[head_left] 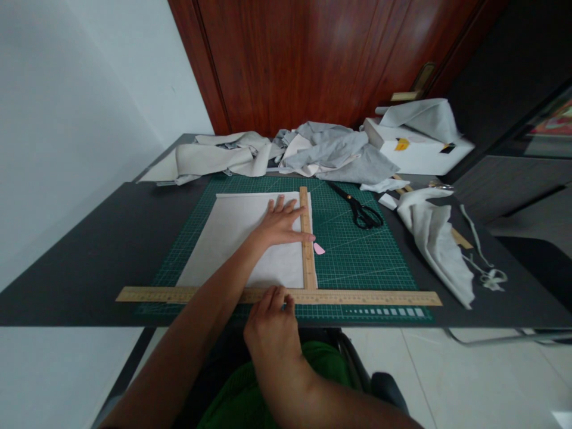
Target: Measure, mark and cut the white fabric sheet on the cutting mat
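A white piece of fabric (241,232) lies flat on a green cutting mat (357,262). My left hand (279,223) is open on it with fingers spread; its thumb and fingertips reach a short wooden ruler (307,262) set upright along the fabric's right side. A long wooden ruler (366,297) runs crosswise over the fabric's near edge and meets the short ruler's lower end. Bent fingers of my right hand (272,322) are closed at the long ruler; its thumb is hidden. A pink piece of tailor's chalk (319,248) lies just right of the short ruler.
Black scissors (360,211) rest on the mat's upper right. Pale and grey cloth (330,149) is heaped along the back, beside a white box (415,149). A white drawstring cloth (435,238) lies at right. A wooden door (304,59) stands behind the table.
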Action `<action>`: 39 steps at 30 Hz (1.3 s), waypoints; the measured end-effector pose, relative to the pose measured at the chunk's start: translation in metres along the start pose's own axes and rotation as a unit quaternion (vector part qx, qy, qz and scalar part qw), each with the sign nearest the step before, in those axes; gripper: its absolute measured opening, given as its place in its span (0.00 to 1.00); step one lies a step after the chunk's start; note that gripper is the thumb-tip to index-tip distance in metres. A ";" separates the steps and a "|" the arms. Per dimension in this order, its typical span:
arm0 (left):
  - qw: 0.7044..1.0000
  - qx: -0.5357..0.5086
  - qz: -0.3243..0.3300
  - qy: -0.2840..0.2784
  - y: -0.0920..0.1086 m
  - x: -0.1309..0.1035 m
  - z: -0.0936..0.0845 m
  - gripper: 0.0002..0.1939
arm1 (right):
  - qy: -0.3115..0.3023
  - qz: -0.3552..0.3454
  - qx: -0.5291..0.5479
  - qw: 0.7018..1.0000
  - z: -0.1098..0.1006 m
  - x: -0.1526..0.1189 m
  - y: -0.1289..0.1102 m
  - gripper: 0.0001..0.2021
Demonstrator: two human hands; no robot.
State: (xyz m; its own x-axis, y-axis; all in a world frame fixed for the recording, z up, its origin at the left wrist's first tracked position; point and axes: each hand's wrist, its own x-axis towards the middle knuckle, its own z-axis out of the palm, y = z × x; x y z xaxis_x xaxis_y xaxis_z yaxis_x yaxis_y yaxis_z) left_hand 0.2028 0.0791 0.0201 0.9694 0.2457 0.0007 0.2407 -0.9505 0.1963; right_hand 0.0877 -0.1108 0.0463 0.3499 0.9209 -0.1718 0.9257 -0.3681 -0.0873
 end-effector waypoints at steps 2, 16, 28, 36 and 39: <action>1.000 0.005 -0.006 0.011 0.005 -0.001 0.001 0.57 | -0.008 -0.006 -0.006 1.000 -0.001 0.000 0.001 0.23; 1.000 0.023 -0.005 0.002 0.008 -0.001 0.001 0.59 | -0.036 -0.009 -0.015 0.999 -0.008 -0.002 0.002 0.23; 1.000 0.009 -0.006 0.003 0.007 -0.001 0.002 0.60 | -0.009 0.000 0.009 1.000 -0.007 -0.002 0.001 0.22; 1.000 0.008 -0.005 0.000 0.008 -0.002 0.000 0.60 | -0.016 -0.003 -0.002 1.000 -0.005 -0.003 0.001 0.23; 1.000 0.009 -0.005 0.000 0.008 -0.001 0.000 0.60 | -0.001 0.000 -0.001 1.000 -0.003 -0.003 0.001 0.22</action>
State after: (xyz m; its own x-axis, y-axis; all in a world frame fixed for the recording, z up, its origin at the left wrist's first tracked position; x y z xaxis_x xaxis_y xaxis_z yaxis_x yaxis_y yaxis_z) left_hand 0.2035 0.0713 0.0215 0.9672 0.2542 -0.0015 0.2504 -0.9517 0.1778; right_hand 0.0876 -0.1132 0.0499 0.3493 0.9208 -0.1734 0.9261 -0.3674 -0.0852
